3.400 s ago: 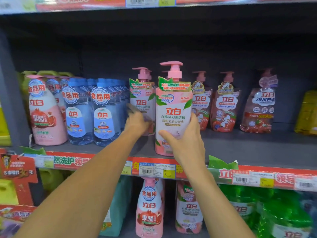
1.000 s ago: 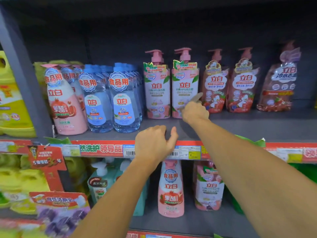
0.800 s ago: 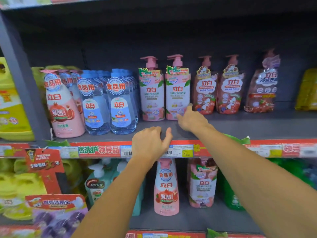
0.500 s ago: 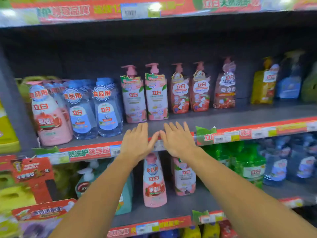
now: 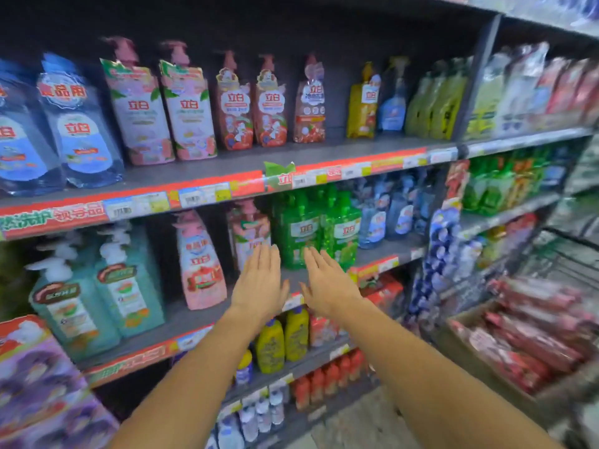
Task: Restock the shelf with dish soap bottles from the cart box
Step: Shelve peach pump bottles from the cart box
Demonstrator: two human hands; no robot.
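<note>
Now both hands had come off the shelf edge: my left hand point(image 5: 259, 286) and right hand point(image 5: 327, 285) hung flat, fingers spread and empty, mid-frame. The two pink dish soap bottles point(image 5: 162, 105) stood placed at upper left. I had swung toward the cart box point(image 5: 479, 358) at lower right, presumably for the next bottle.
</note>
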